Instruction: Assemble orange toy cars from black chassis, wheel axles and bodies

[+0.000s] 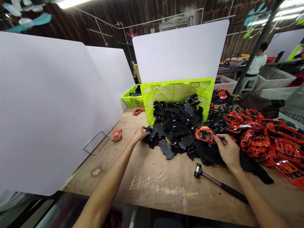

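Observation:
My left hand (pixel 140 133) rests at the near edge of a heap of black plastic toy-car chassis (pixel 175 123), its fingers curled over one piece. My right hand (pixel 228 150) pinches the edge of an orange toy-car body shell (pixel 204 134) above the heap. Many more orange shells (pixel 268 142) lie piled to the right. A rubber-headed mallet (pixel 201 174) lies on the wooden workbench (pixel 152 190) just below my right hand. A black cloth (pixel 256 167) lies beneath the shells.
A lime-green crate (pixel 177 95) lies tipped toward me behind the chassis, with loose black wheels (pixel 216 120) to its right. A small orange toy car (pixel 116 135) sits on the bench left of my left hand. White panels (pixel 54 107) stand at the left and back. A person (pixel 256 61) sits far right.

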Available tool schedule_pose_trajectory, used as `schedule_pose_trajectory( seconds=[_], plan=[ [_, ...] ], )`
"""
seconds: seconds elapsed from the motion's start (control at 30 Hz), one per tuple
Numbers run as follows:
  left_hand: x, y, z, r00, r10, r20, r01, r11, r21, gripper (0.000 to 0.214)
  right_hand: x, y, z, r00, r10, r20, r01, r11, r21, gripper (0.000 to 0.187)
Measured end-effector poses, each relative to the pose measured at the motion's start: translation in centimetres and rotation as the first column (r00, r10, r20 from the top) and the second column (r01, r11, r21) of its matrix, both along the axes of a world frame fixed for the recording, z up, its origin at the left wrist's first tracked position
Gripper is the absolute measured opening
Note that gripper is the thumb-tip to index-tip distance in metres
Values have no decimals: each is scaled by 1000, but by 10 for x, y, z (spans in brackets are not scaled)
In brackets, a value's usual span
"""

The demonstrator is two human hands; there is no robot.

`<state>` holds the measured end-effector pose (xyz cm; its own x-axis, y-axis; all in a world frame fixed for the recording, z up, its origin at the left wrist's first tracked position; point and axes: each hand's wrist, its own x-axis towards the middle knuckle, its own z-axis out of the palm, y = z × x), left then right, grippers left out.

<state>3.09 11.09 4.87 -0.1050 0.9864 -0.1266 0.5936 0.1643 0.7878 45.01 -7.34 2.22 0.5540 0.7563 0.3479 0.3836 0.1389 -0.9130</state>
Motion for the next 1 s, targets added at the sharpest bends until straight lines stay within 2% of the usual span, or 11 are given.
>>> schedule_pose_trajectory(
  seconds=[0.13,0.2,0.3,0.37,0.43,0.53,0.63,0.73,0.83,0.9,1.0],
  plan=[
    [-7,-17,16,973,47,224,-46,999,-12,30,-12,-3,11,917,-49,396,8,995,104,36],
    [-8,-38,23,934,29,355,-35,999,8,30,-20,-7,10,834,-4,552,-111,978,175,26],
    [3,-82,24,850,-65,523,87,996,-18,33,-35,-16,-2,636,293,714,-437,899,21,23],
    [17,-115,18,791,-120,600,199,978,-66,37,-45,-21,-8,543,464,700,-541,831,-130,24],
    [32,-147,9,733,-157,662,318,939,-130,39,-52,-23,-8,599,556,576,-559,806,-196,18],
    [52,-186,-4,644,-204,738,532,813,-239,41,-51,-17,2,776,575,261,-531,818,-224,13],
    [67,-206,-12,654,-214,726,601,730,-325,39,-40,-8,14,838,524,149,-483,841,-245,22],
    [81,-212,-17,695,-199,691,552,764,-335,44,-34,-9,18,867,485,115,-449,860,-244,27],
    [92,-213,-21,728,-168,665,448,850,-275,47,-42,-19,15,897,431,100,-402,888,-225,25],
    [96,-214,-25,709,-135,692,387,895,-221,49,-51,-28,12,905,401,141,-373,908,-191,19],
    [96,-217,-31,623,-81,778,362,912,-195,51,-63,-38,9,836,449,315,-438,892,-109,16]
  ],
)
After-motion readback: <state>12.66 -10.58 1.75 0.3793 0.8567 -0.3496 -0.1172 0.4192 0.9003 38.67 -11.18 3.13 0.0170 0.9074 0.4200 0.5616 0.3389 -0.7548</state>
